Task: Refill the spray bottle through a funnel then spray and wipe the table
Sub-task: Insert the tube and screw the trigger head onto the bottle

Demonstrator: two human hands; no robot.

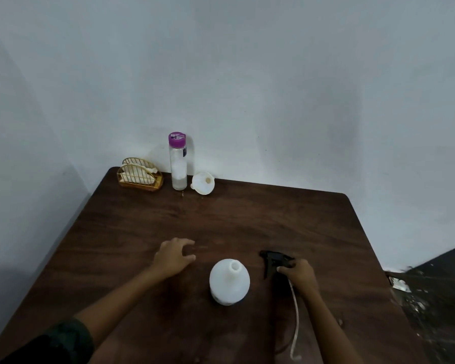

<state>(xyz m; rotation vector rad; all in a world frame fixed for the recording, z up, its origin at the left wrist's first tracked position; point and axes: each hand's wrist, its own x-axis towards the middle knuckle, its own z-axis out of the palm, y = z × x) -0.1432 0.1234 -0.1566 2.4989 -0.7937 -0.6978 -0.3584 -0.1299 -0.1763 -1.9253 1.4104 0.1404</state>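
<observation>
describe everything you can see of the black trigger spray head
The black plastic trigger spray head is detached, gripped at its collar end by the right hand. Its nozzle points away from the person and leftward, the trigger below it. A thin pale dip tube trails from it toward the person over the dark brown wooden table. It is to the right of the open-necked white plastic bottle, not touching it. Whether it rests on the table cannot be told.
</observation>
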